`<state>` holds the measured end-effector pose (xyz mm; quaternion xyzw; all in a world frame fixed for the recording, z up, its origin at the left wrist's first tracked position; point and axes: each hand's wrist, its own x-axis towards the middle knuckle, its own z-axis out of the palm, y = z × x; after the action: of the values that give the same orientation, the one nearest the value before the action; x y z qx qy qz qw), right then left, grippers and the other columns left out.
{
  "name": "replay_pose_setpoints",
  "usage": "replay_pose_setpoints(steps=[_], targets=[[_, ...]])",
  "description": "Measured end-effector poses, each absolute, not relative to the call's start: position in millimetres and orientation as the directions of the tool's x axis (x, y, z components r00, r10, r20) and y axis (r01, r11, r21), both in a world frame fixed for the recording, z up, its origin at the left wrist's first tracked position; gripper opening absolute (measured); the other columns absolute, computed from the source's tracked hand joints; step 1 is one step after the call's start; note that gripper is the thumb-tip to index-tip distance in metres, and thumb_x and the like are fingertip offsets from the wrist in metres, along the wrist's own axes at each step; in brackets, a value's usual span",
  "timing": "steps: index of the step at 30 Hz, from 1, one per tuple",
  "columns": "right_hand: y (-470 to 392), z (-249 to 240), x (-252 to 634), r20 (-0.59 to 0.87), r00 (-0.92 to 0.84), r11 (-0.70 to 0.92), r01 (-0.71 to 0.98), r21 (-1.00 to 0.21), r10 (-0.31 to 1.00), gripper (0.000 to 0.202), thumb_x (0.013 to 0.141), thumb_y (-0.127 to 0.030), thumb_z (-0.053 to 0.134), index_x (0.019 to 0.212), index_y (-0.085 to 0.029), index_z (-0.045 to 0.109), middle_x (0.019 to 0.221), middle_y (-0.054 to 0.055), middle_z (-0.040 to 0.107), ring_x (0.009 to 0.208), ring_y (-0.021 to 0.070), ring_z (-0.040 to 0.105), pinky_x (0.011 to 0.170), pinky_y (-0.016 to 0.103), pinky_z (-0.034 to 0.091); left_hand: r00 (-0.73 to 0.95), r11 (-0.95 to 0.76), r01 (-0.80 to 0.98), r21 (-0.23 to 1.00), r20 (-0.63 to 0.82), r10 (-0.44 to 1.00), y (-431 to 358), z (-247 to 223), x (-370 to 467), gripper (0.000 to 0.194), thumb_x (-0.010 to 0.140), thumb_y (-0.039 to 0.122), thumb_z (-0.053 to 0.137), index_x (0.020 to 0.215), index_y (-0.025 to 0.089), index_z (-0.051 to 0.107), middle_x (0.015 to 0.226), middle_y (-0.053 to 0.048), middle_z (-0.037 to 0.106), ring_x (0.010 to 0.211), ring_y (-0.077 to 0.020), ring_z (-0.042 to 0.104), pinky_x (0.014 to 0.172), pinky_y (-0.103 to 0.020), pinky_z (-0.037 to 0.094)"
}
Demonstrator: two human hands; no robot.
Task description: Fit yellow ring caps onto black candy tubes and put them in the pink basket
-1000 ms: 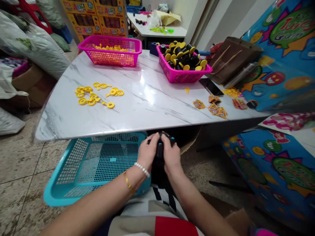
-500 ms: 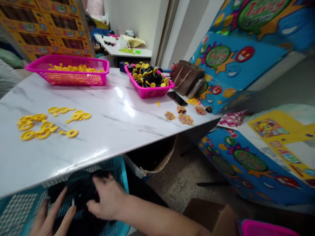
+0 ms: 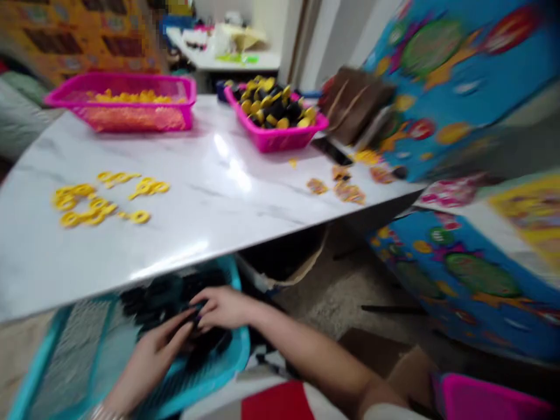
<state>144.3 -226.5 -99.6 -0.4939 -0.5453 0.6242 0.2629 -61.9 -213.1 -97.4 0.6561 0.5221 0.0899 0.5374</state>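
Observation:
My left hand [image 3: 158,345] and my right hand [image 3: 224,309] meet over a turquoise plastic basket [image 3: 242,350], which sits below the table's front edge. Heaped inside are dark black pieces [image 3: 151,300], too blurred to make out singly. A small black piece [image 3: 193,318] shows between the thumb and fingers of my left hand. The fingers of my right hand curl in against the same spot. Whether they also grip the piece is hidden by blur and overlap.
Yellow ring-shaped plastic pieces [image 3: 94,204] lie on the white marbled table [image 3: 210,204]. Behind them stand a pink basket of yellow pieces [image 3: 131,119] and a pink basket of black-and-yellow pieces [image 3: 280,140]. Blue printed cartons [image 3: 437,280] rise at right, beside an open cardboard box [image 3: 306,265].
My left hand has moved right and up from its spread pose, closing on a small black piece beside my right hand. My right hand has shifted slightly right. The camera view has tilted down.

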Motion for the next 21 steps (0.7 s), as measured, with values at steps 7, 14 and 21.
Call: replay_pose_setpoints(steps=[7, 14, 21], targets=[[-241.1, -106.8, 124.2, -0.215, -0.25, -0.169, 0.193, -0.966, 0.944, 0.045, 0.073, -0.014, 0.068, 0.117, -0.022, 0.063, 0.073, -0.003, 0.071, 0.074, 0.0163, 0.068, 0.075, 0.028, 0.052, 0.45, 0.294, 0.457, 0.839, -0.503, 0.737, -215.9, -82.7, -66.2, 0.045, 0.079, 0.041, 0.063, 0.116, 0.015, 0.065, 0.101, -0.01, 0.07, 0.082, -0.0201, 0.066, 0.081, -0.035, 0.054], [-247.5, -80.9, 134.9, -0.213, -0.212, -0.203, 0.068, -0.977, 0.954, 0.046, 0.073, -0.023, 0.07, 0.119, -0.021, 0.062, 0.09, 0.003, 0.071, 0.078, 0.0163, 0.069, 0.075, 0.03, 0.057, 0.435, 0.205, 0.5, 0.842, -0.448, 0.781, -218.7, -82.9, -77.0, 0.039, 0.082, 0.037, 0.06, 0.115, 0.017, 0.063, 0.108, -0.01, 0.069, 0.097, -0.0237, 0.064, 0.089, -0.039, 0.05], [-205.8, -84.5, 230.9, -0.292, 0.232, -0.279, -0.087, -0.956, 0.928, 0.022, 0.076, -0.034, 0.072, 0.083, -0.013, 0.07, 0.066, 0.003, 0.067, 0.059, 0.0158, 0.064, 0.055, 0.029, 0.056, 0.564, -0.398, 0.614, 0.682, -0.027, 0.825, -200.8, -66.3, 7.4, 0.039, 0.089, 0.03, 0.048, 0.125, 0.019, 0.059, 0.127, -0.011, 0.059, 0.12, -0.0281, 0.052, 0.107, -0.048, 0.039]])
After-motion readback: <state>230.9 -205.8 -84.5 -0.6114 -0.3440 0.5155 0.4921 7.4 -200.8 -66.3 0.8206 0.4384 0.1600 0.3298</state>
